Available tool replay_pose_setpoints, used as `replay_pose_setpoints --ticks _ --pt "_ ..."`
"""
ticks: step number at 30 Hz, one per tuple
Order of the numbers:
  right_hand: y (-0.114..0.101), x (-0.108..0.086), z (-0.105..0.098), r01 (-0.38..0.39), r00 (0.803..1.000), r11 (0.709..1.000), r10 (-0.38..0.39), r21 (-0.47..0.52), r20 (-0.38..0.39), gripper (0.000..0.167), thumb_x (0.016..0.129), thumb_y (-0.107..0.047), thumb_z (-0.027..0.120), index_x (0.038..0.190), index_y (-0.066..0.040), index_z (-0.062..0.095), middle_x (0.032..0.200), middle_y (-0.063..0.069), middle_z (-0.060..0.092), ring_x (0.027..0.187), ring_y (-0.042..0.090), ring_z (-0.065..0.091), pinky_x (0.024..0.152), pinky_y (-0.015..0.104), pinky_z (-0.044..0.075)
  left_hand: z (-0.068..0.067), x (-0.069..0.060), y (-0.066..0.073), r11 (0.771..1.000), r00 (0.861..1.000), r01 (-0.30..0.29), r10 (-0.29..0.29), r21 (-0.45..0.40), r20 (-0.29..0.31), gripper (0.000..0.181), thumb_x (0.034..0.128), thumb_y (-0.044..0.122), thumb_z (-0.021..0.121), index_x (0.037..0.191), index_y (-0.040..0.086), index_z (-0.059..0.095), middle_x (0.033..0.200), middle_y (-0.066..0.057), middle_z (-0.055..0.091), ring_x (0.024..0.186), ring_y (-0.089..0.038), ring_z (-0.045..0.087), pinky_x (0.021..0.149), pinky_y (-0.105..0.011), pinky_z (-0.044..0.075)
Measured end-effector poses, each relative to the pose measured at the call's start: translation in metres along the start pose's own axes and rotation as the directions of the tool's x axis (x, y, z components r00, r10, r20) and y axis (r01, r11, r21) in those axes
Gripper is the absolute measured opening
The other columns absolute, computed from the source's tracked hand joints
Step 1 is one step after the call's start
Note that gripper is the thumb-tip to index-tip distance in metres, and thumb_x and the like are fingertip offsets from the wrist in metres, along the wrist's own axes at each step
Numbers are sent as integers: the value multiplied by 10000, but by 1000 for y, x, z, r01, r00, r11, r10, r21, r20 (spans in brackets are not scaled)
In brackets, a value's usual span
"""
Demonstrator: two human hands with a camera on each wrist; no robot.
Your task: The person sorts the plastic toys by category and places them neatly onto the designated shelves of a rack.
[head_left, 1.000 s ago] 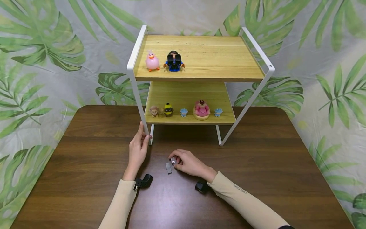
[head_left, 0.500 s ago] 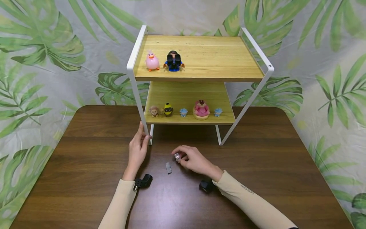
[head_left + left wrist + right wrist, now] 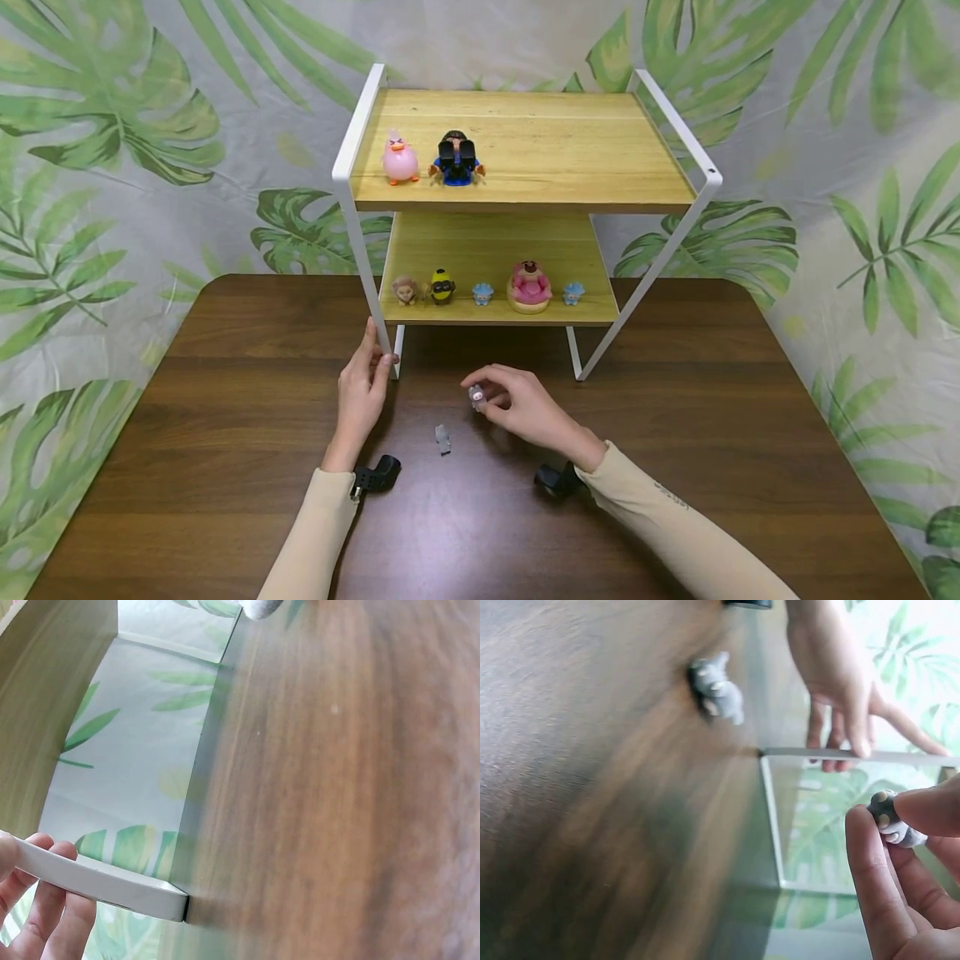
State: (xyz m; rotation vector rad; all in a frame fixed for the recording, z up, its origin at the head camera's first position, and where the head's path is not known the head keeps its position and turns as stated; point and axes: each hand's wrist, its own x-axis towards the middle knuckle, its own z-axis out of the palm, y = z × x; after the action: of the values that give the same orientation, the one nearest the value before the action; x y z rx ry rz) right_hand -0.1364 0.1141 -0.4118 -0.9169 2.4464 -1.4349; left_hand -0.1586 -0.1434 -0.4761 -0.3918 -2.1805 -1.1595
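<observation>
My left hand (image 3: 362, 398) grips the white front left leg (image 3: 112, 889) of a two-tier shelf, thumb on one side and fingers on the other. Over the table, in front of the shelf, my right hand (image 3: 528, 408) pinches a small grey figurine (image 3: 477, 397) with a pale face. The right wrist view shows that figurine (image 3: 891, 819) between thumb and fingertips. A second grey figurine (image 3: 442, 439) lies on the table between the two hands, apart from both.
On the lower wooden shelf (image 3: 450, 242) stand several toys, among them a pink bear (image 3: 529, 288) and a yellow-and-black figure (image 3: 442, 287). The upper shelf (image 3: 555, 142) bears a pink bird (image 3: 401, 161) and a blue-and-black figure (image 3: 456, 160). The brown table (image 3: 225, 400) supports the shelf.
My right hand has lifted the grey figurine and moved it forward and to the right, away from the one left lying. The left hand stays on the shelf leg.
</observation>
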Motion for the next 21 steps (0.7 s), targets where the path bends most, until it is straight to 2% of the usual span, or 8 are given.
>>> replay_pose_setpoints --ticks 6,11,16,21 --pt "-10 -1 -10 21 999 1000 -21 7 -30 291 851 70 650 1126 -27 634 1059 60 628 903 159 616 753 270 539 1 0 -1 1000 1000 -13 13 -8 -7 854 923 -62 569 1517 417 184 844 -163 608 732 -309 633 617 -440 493" --pt "-17 -3 -18 20 999 1000 -19 12 -50 308 852 61 656 1133 -65 636 1061 25 629 910 154 622 765 265 535 1 0 0 1000 1000 -5 5 -14 -1 847 926 -50 571 1516 419 186 848 -164 605 740 -303 635 624 -430 494" --pt "-25 -5 -25 28 998 999 -26 20 -65 313 854 54 656 1137 -78 641 1069 29 639 916 159 629 776 271 533 -1 0 1 1000 1000 0 0 -18 8 842 929 -34 575 1517 420 179 856 -167 603 755 -302 639 639 -422 496" --pt "-32 -5 -32 69 994 997 -66 25 -86 298 856 46 662 1139 -46 639 1067 55 646 914 168 637 781 278 533 0 0 1 1000 1000 -2 2 -17 5 842 928 -37 577 1519 412 179 851 -170 602 747 -304 635 635 -434 497"
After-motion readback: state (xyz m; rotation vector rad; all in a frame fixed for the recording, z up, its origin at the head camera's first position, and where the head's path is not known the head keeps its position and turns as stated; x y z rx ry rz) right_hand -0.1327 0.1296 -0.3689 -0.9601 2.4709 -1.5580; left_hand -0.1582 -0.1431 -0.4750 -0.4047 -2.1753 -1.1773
